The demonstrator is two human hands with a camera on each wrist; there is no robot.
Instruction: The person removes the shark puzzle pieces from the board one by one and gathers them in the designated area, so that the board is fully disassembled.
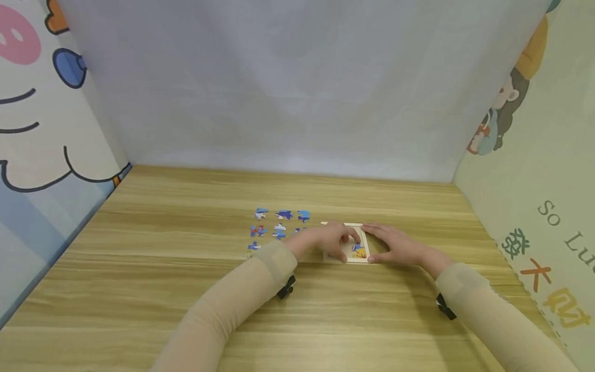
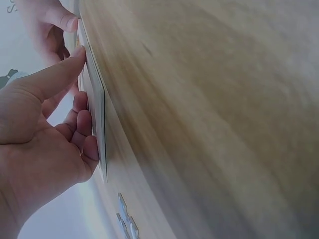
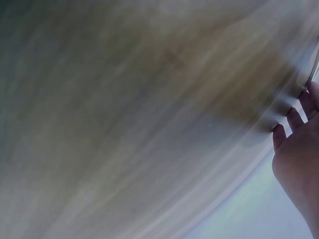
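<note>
A shallow puzzle tray (image 1: 358,260) with a pale raised rim lies flat on the wooden table. In its front right corner sits a blue and yellow jigsaw piece (image 1: 359,251). My left hand (image 1: 332,241) arches over the tray, its index fingertip at the piece and its thumb near the front rim. In the left wrist view, the left hand's (image 2: 55,124) other fingers curl loosely against the tray (image 2: 102,134). Along the tray's right side, my right hand (image 1: 400,245) rests with fingers extended at the far corner and thumb at the near one. The right wrist view barely catches the tray.
Several loose jigsaw pieces (image 1: 279,231) lie in spaced rows left of the tray, some partly behind my left forearm. A grey-white cloth (image 1: 288,93) hangs behind the table (image 1: 186,217). Printed panels stand at both sides.
</note>
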